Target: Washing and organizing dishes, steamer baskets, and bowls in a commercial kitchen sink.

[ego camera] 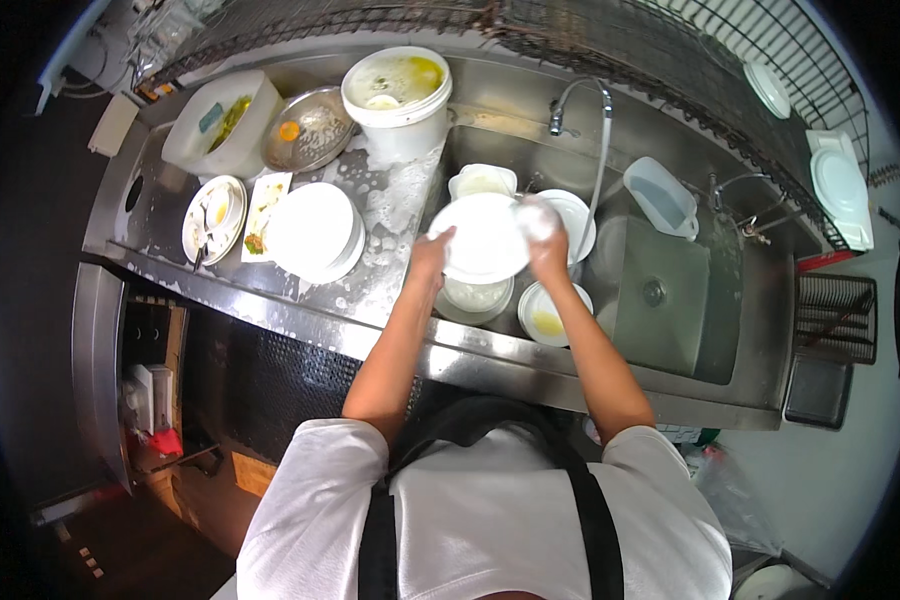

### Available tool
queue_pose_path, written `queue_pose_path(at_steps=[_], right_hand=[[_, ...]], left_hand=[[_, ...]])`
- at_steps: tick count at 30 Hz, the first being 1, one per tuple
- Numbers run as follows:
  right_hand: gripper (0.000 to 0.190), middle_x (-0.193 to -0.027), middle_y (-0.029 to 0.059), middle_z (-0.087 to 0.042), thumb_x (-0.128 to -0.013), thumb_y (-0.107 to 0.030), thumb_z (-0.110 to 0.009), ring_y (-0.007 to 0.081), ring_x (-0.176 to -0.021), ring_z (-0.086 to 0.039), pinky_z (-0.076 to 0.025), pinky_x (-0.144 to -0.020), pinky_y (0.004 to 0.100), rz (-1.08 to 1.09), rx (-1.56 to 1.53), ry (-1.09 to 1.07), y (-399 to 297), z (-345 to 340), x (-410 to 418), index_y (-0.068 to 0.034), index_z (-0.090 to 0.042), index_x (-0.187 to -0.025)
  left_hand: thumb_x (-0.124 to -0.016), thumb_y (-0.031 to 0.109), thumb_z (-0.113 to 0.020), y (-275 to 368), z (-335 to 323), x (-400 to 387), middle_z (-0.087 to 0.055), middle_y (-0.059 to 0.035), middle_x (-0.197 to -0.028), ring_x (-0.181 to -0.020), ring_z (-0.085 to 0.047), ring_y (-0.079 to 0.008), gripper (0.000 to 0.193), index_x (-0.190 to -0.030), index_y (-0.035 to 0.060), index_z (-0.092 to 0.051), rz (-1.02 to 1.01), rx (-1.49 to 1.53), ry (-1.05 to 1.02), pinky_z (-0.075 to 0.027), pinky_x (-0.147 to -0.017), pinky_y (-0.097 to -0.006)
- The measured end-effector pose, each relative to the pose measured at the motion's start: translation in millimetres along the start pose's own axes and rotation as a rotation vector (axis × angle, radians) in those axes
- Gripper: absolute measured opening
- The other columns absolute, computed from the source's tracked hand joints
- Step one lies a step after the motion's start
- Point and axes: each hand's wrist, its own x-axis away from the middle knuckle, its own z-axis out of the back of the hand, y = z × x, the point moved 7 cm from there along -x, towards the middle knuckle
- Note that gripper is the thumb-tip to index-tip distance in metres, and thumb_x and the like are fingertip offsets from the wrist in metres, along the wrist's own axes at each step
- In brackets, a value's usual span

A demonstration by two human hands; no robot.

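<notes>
A round white plate (481, 238) is in my left hand (429, 259), tilted above the left sink basin. My right hand (546, 236) is at the plate's right edge, closed around a blurred whitish, foamy thing (537, 217) that I cannot name for sure. Under and around the plate, the basin holds a square white dish (483, 180), a round bowl of cloudy water (477, 298), a white plate (574, 217) and a bowl with yellowish liquid (547, 322). A stack of white plates (313, 231) stands on the wet steel counter to the left.
A soapy white bucket (396, 127), a steel bowl (311, 131), a plastic tub (225, 127) and food-soiled plates (214, 221) are on the left. A faucet with a hose (604, 142) rises behind the basin. The right basin (660, 300) holds water and a clear container (660, 196). Wire racks hang above.
</notes>
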Motion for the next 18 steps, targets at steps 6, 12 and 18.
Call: queue_pose_path(at_steps=[6,12,18], right_hand=[[0.039,-0.119,0.0116,-0.062,-0.098,-0.032,-0.039,0.0241,-0.107,-0.061,-0.050,-0.094,0.0380,-0.844,-1.379,0.020,52.3,-114.6,44.8,-0.008,-0.056,-0.124],[0.045,-0.126,0.0129,-0.059,-0.097,-0.029,-0.032,0.0336,-0.114,-0.058,-0.051,-0.090,0.0493,-0.934,-1.053,-0.148,-18.7,-125.7,74.0,-0.005,-0.049,-0.131],[0.052,-0.123,0.0195,-0.059,-0.094,-0.030,-0.032,0.0446,-0.109,-0.059,-0.052,-0.086,0.0516,-0.855,-1.019,-0.335,-25.9,-89.9,57.4,0.003,-0.047,-0.131]], left_hand=[[-0.075,0.042,-0.078,-32.5,-17.6,17.4,-0.066,-0.0209,-0.103,-0.087,-0.066,-0.0265,0.068,-0.112,-0.0125,-0.059,0.214,-0.077,-0.132,-0.051,-0.077,-0.0385],[-0.087,0.036,-0.065,51.7,73.6,-11.5,-0.061,-0.0279,-0.113,-0.105,-0.060,-0.0271,0.065,-0.117,-0.0197,-0.051,-0.244,-0.146,0.202,-0.047,-0.089,-0.0345],[-0.098,0.025,-0.046,105.1,193.3,3.4,-0.058,-0.0321,-0.111,-0.104,-0.058,-0.0397,0.044,-0.112,-0.0172,-0.049,-0.626,-0.239,0.826,-0.043,-0.093,-0.0419]])
